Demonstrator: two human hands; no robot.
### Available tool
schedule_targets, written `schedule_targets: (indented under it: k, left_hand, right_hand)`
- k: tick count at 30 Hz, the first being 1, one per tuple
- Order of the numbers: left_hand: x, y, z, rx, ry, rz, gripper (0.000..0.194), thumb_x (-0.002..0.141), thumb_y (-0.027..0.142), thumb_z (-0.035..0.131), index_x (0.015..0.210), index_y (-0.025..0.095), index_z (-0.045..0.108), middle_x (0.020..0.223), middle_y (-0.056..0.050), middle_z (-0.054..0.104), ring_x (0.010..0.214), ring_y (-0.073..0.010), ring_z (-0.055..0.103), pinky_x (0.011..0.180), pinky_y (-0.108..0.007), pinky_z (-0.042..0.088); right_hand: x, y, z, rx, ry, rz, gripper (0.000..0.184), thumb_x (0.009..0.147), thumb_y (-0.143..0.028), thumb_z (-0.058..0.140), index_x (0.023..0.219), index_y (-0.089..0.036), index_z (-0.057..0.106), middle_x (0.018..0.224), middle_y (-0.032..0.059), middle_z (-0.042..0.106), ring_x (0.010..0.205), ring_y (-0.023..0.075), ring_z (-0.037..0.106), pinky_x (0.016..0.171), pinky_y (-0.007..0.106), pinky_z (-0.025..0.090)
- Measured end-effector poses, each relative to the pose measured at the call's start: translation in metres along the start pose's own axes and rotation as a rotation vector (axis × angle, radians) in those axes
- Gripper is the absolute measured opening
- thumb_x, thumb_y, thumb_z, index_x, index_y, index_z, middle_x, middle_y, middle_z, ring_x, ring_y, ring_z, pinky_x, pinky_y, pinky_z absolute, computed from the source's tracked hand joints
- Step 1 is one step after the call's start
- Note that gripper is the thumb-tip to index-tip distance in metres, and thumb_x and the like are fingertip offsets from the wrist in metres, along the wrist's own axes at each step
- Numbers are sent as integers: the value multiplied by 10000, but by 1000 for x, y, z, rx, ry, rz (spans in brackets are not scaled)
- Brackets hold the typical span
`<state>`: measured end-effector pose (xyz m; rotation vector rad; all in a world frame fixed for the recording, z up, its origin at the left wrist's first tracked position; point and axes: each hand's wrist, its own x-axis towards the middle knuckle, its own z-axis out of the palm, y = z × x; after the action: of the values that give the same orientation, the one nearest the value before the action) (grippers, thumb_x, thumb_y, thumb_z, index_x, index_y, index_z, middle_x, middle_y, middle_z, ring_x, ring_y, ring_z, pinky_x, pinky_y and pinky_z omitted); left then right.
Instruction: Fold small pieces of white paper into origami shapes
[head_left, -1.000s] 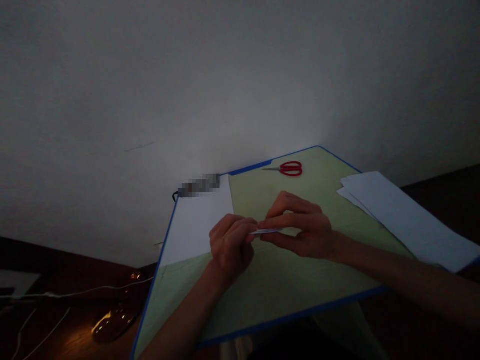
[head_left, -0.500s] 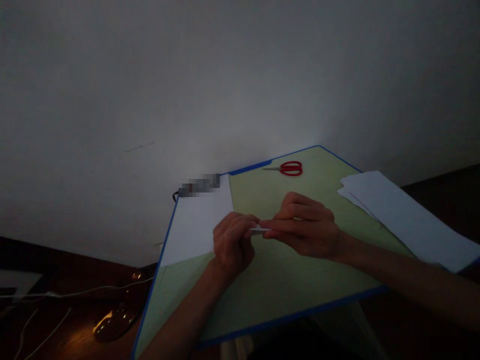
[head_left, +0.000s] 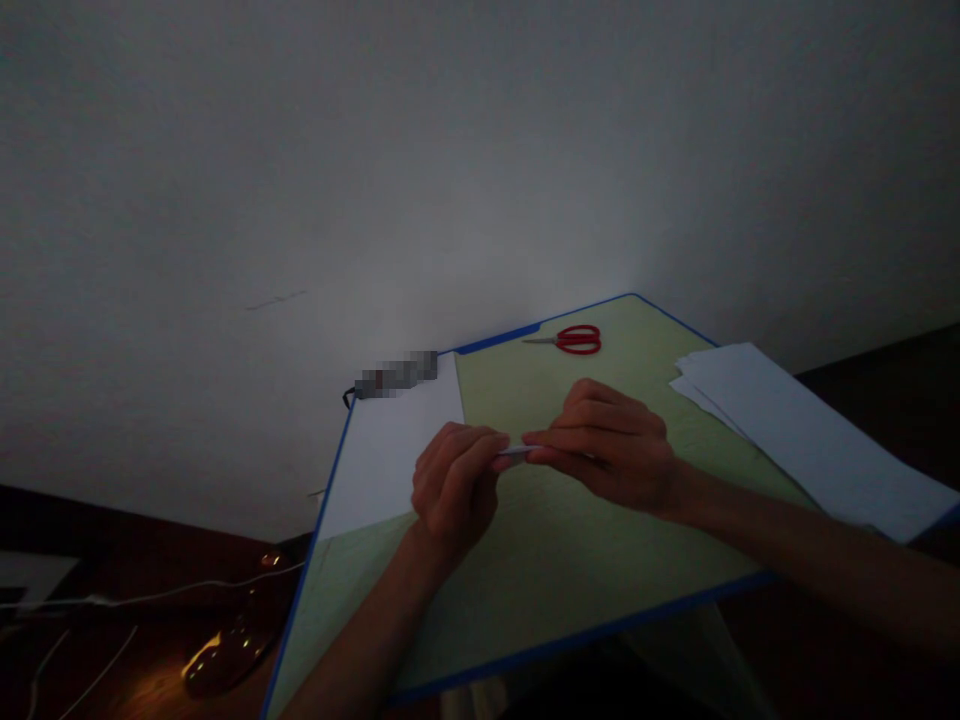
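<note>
Above a light green board with a blue edge, both my hands pinch a small folded piece of white paper. My left hand is curled, its fingertips pressed on the paper's left end. My right hand grips the right end between thumb and fingers. Most of the paper is hidden inside the fingers. The light is dim.
Red-handled scissors lie at the board's far edge. A white sheet covers the board's left part and a stack of white sheets lies on the right. Below left are cables and a shiny object on a dark surface. A pale wall stands behind.
The hands stayed together on the paper; my left fingers shifted slightly and less of the paper shows between the hands than one second ago.
</note>
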<state>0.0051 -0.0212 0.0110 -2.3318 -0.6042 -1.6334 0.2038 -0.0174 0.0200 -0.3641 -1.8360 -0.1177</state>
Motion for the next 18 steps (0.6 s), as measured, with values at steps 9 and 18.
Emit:
schedule_targets:
  k: [9, 18]
  left_hand:
    - [12, 8, -3, -21, -32, -38, 231, 856, 55, 709, 1030, 191, 642, 844, -17, 744, 732, -145, 670, 674, -301, 567]
    - [10, 7, -2, -37, 10, -72, 229, 839, 14, 698, 994, 178, 658, 828, -20, 730, 733, -144, 651, 666, -300, 549]
  right_hand:
    - [-3, 5, 0, -31, 25, -3, 123, 878, -216, 764, 999, -203, 749, 694, -3, 687, 614, 124, 553, 571, 291, 473]
    - [-4, 10, 5, 126, 25, 120, 140, 870, -238, 770, 1008, -212, 765, 757, 12, 683, 671, 134, 577, 630, 307, 490]
